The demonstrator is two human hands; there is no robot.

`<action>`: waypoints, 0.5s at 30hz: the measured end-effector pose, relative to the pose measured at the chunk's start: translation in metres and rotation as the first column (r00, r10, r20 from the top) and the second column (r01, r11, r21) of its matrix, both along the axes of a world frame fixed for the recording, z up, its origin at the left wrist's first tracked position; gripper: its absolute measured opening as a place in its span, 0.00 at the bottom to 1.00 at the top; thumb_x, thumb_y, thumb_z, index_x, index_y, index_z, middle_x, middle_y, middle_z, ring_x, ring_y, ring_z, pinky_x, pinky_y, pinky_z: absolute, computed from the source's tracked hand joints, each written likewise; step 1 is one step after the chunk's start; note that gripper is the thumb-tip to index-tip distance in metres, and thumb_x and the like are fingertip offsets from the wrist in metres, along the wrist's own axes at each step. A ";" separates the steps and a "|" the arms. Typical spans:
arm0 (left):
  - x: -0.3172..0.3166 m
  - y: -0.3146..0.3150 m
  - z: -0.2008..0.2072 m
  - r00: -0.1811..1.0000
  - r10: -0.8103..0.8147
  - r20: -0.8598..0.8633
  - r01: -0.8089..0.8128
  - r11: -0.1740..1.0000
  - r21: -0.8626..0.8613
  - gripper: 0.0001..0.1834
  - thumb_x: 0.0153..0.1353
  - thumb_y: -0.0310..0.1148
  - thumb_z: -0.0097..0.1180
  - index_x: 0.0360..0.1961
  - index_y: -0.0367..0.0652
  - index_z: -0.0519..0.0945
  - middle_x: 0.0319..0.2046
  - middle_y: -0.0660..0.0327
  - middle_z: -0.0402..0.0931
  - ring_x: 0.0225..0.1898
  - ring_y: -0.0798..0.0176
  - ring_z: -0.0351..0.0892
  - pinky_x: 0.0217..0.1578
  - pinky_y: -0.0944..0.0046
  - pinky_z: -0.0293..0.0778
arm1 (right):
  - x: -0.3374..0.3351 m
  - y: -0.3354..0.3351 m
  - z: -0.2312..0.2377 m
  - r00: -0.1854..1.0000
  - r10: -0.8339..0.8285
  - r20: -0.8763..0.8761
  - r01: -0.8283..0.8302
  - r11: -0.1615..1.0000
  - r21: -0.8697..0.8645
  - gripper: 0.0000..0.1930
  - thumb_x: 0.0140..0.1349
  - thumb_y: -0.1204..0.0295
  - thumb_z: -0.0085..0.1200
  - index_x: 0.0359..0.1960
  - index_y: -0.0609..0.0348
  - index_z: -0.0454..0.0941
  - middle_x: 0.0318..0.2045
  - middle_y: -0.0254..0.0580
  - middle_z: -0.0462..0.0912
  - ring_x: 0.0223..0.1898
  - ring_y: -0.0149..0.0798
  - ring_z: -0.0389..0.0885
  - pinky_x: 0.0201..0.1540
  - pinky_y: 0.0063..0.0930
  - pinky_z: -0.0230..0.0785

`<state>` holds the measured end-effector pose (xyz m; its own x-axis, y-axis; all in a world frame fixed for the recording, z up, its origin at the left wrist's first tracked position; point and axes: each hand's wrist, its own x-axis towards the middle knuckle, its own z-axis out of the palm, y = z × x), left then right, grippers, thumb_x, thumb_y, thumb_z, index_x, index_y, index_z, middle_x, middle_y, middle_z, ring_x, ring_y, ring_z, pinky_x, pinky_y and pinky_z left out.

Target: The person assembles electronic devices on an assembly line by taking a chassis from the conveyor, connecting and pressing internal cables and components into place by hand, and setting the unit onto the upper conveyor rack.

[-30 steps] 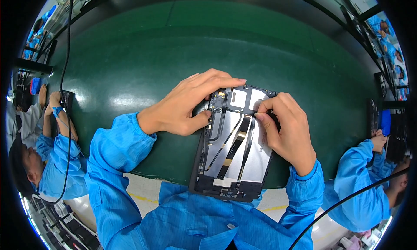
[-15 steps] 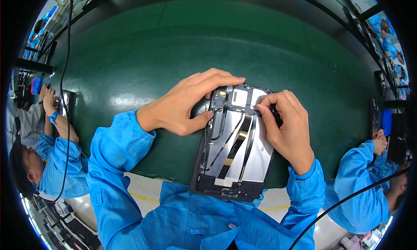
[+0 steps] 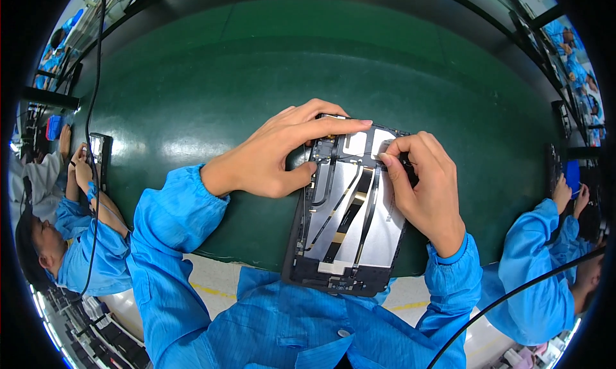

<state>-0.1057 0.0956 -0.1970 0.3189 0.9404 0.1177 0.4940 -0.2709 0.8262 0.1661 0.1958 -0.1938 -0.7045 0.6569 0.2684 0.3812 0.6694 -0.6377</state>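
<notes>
An opened tablet body (image 3: 350, 234) lies tilted over the near edge of the green table, its silver inner plate and dark ribbon cables facing up. My left hand (image 3: 282, 154) grips its upper left corner, thumb on the left rim and index finger laid across the top edge. My right hand (image 3: 427, 189) rests on the upper right part, fingertips pinched and pressing near the small modules at the top (image 3: 372, 141).
The green table surface (image 3: 321, 67) spreads beyond the tablet. A person in blue works at the left, hands near a dark device (image 3: 99, 154). Another person in blue (image 3: 545, 266) works at the right. Black cables hang at left and lower right.
My right hand's fingertips have shifted slightly leftward along the tablet's top area. My left hand keeps its hold, and the tablet has barely moved.
</notes>
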 end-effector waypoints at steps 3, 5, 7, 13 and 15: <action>0.003 -0.004 0.000 0.999 0.024 -0.034 -0.025 0.999 -0.020 0.51 0.48 0.15 0.54 0.80 0.51 0.76 0.73 0.44 0.70 0.73 0.39 0.71 0.74 0.45 0.68 | 0.001 -0.001 0.003 1.000 0.001 -0.012 -0.001 1.000 0.000 0.07 0.66 0.76 0.71 0.39 0.59 0.82 0.33 0.44 0.80 0.34 0.47 0.80 0.35 0.41 0.71; 0.003 -0.003 0.002 0.999 0.016 -0.033 -0.017 0.999 -0.031 0.51 0.48 0.15 0.53 0.80 0.51 0.76 0.73 0.44 0.70 0.74 0.39 0.71 0.75 0.45 0.67 | 0.003 -0.001 0.005 1.000 0.004 -0.013 -0.004 1.000 0.002 0.07 0.66 0.76 0.70 0.39 0.59 0.82 0.33 0.44 0.80 0.34 0.47 0.80 0.35 0.41 0.71; 0.003 -0.003 0.003 0.999 0.011 -0.033 -0.012 0.999 -0.042 0.51 0.48 0.15 0.53 0.80 0.52 0.76 0.73 0.45 0.70 0.75 0.38 0.70 0.75 0.45 0.67 | 0.005 0.001 0.005 0.999 0.027 -0.026 -0.026 0.999 0.027 0.07 0.66 0.77 0.70 0.38 0.59 0.82 0.32 0.44 0.79 0.33 0.47 0.79 0.35 0.41 0.71; 0.005 -0.003 0.002 0.998 0.056 0.017 -0.055 0.998 -0.031 0.53 0.48 0.18 0.55 0.82 0.47 0.71 0.71 0.48 0.73 0.63 0.48 0.75 0.60 0.55 0.73 | 0.010 0.001 0.013 1.000 -0.002 0.030 0.003 1.000 -0.029 0.07 0.65 0.78 0.69 0.39 0.59 0.82 0.31 0.44 0.78 0.31 0.46 0.78 0.34 0.41 0.70; 0.003 -0.004 -0.001 0.998 0.068 0.020 -0.068 0.998 0.010 0.54 0.48 0.20 0.56 0.83 0.44 0.68 0.70 0.49 0.74 0.58 0.51 0.75 0.54 0.59 0.72 | 0.011 0.004 0.014 0.999 -0.004 0.038 0.006 0.999 -0.040 0.06 0.65 0.78 0.69 0.39 0.59 0.82 0.31 0.44 0.78 0.31 0.46 0.78 0.34 0.40 0.70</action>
<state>-0.1023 0.0919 -0.1983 0.2519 0.9585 0.1334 0.4956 -0.2461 0.8330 0.1771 0.1996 -0.1802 -0.7105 0.6701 0.2148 0.4088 0.6415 -0.6491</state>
